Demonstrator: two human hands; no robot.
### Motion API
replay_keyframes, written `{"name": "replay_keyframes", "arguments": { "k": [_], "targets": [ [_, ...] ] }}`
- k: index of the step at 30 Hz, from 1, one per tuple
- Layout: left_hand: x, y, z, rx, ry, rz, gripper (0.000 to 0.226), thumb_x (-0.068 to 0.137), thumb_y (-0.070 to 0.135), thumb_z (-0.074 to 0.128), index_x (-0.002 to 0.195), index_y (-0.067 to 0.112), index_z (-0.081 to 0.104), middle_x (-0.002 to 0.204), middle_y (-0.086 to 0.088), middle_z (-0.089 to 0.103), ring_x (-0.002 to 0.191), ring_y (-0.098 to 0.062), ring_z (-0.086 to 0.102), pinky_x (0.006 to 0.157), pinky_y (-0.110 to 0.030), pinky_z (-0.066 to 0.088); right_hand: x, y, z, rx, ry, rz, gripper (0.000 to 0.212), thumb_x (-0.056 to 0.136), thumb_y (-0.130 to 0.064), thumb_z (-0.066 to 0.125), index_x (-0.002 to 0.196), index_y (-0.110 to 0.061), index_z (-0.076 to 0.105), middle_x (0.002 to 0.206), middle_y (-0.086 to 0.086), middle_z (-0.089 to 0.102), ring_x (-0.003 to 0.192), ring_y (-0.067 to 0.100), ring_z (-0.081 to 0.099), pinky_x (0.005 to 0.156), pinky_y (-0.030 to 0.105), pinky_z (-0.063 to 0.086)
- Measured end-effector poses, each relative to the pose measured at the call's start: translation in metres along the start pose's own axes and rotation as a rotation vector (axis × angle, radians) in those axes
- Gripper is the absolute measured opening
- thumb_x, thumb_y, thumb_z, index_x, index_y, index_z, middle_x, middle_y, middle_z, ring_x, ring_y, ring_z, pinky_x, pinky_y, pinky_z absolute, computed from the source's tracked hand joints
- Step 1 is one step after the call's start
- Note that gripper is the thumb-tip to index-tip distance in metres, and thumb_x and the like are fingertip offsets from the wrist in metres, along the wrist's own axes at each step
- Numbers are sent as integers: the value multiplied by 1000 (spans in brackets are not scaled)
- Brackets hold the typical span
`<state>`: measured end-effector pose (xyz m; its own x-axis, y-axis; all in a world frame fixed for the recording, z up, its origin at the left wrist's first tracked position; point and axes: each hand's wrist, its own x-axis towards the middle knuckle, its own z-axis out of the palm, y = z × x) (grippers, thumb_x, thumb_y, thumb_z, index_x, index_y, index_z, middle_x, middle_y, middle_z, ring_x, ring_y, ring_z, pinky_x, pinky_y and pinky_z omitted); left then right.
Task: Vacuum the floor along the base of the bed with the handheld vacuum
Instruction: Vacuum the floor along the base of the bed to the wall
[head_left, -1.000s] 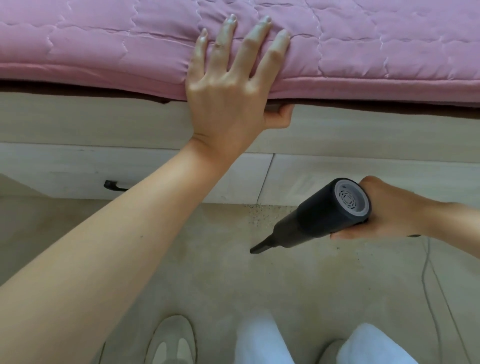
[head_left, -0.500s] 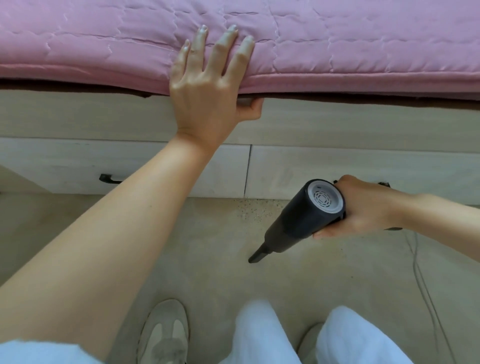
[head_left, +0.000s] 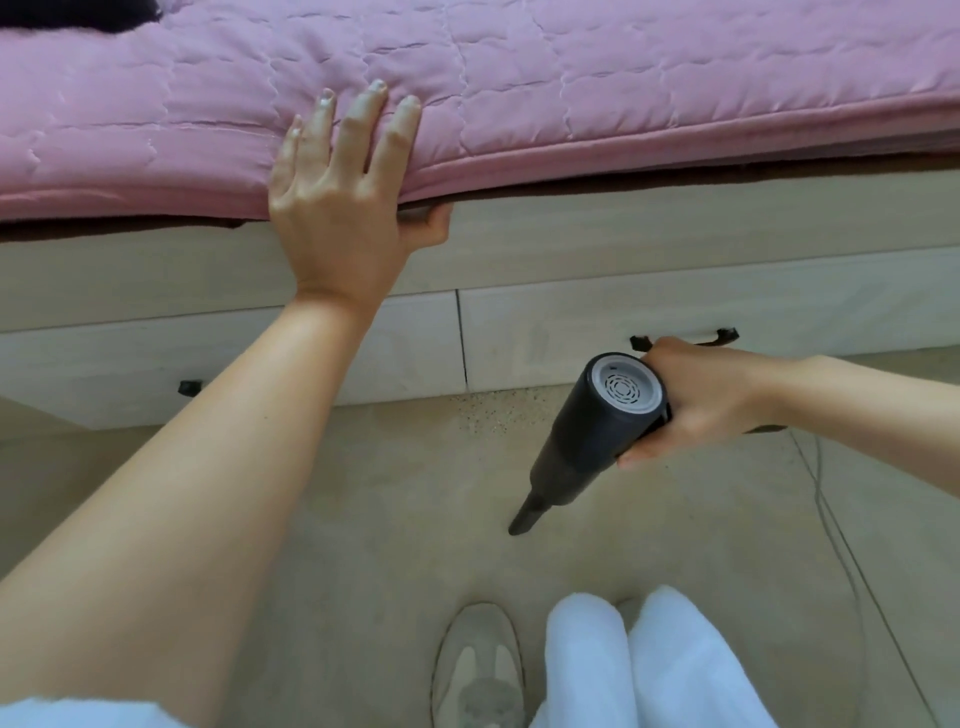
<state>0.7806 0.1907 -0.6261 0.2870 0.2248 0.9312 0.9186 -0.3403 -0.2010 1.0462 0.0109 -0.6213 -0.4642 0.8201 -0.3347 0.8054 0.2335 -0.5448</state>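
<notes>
My right hand (head_left: 701, 400) grips a dark handheld vacuum (head_left: 592, 436) by its handle. The grey vented rear cap faces the camera and the narrow nozzle points down and left, its tip just above the beige floor (head_left: 363, 519). A patch of dark specks (head_left: 485, 413) lies on the floor at the base of the bed, just left of the vacuum body. My left hand (head_left: 343, 192) rests flat on the edge of the pink quilted mattress cover (head_left: 571, 88), fingers straight on top, thumb tucked under the edge.
The light wooden bed base (head_left: 597, 244) has two drawers with black handles (head_left: 722, 335), one partly behind my right hand. A thin cable (head_left: 831, 525) runs over the floor at the right. My shoe (head_left: 478, 665) and white trouser legs are at the bottom.
The view has shifted, with bed and arms now lying differently in frame. The vacuum nozzle has drawn back from the specks toward my feet and points more steeply down. My left hand stays on the mattress edge.
</notes>
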Motion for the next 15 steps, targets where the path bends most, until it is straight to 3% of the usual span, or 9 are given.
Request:
{"name": "replay_keyframes", "arguments": {
  "k": [8,13,15],
  "targets": [
    [-1,0,2,18,27,8,63,89,71,50,128,24,67,130,0,67,116,-32,66,93,-49,54,5,8,1,19,109,20,21,69,-44,76,82,-31,65,73,-17,68,75,-4,62,64,14,46],
    [-1,-3,4,44,62,43,61,90,70,46,127,26,68,128,1,68,113,-30,67,91,-46,55,13,8,3,-6,192,12,22,69,-45,75,71,-46,53,69,-28,62,71,-7,58,60,8,41],
    [-1,-2,4,44,58,45,61,90,70,46,127,26,68,128,1,68,114,-30,67,92,-46,54,17,8,4,-37,215,10,24,69,-47,75,70,-46,50,62,-25,60,69,-6,58,58,8,41]
  ]
}}
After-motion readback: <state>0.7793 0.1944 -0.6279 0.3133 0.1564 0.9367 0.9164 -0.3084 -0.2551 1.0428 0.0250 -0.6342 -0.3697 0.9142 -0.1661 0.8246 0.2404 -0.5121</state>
